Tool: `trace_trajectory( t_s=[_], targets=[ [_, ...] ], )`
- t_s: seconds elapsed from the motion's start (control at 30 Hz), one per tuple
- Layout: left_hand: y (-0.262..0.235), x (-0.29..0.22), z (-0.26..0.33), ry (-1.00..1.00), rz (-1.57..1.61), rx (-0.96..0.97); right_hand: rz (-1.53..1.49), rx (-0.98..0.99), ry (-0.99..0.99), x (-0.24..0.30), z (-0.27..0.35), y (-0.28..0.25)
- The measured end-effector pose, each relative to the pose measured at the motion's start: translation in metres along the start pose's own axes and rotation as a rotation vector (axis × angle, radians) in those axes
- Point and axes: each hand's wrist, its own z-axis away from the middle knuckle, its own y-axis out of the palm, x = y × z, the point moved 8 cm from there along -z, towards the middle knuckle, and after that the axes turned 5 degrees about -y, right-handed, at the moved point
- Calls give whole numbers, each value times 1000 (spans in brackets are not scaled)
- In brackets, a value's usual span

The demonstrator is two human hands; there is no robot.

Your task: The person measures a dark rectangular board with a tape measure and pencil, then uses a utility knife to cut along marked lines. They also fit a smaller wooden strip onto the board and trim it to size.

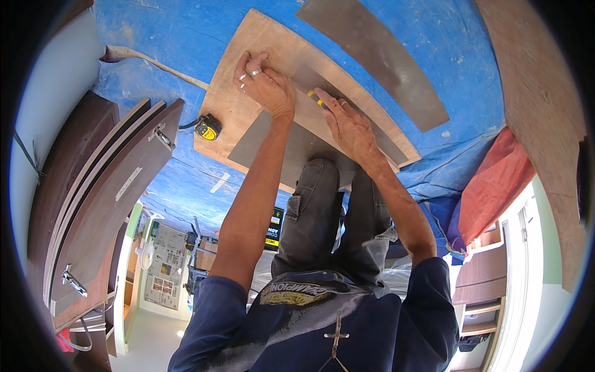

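Observation:
A light-brown plywood board point(248, 37) lies on a blue sheet in front of me. On it are a dark grey laminate strip point(384, 144) and a wider grey laminate sheet point(251, 141) closer to my knees. My right hand point(352, 127) is closed round a yellow-and-black utility knife point(317, 99), its tip over the strip; the blade is too small to make out. My left hand point(269, 90), with rings on it, rests on the board left of the strip. Its fingers are curled in, and whatever they may hold is hidden.
A yellow-and-black tape measure point(208, 127) sits at the board's left edge. Another grey laminate piece point(384, 56) lies on the blue sheet point(155, 25) beyond. Brown panels with hinges point(118, 186) stand at the left. A red cloth point(496, 186) is at the right.

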Motion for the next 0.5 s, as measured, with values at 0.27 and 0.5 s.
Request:
trace_trajectory(
  t_s=[0.27,0.5],
  targets=[
    [-1,-2,-1,-11,7,5,0,-28,-22,-2,0,0],
    [0,1,1,-29,6,6,83,-69,-26,15,2,-7]
  ],
)
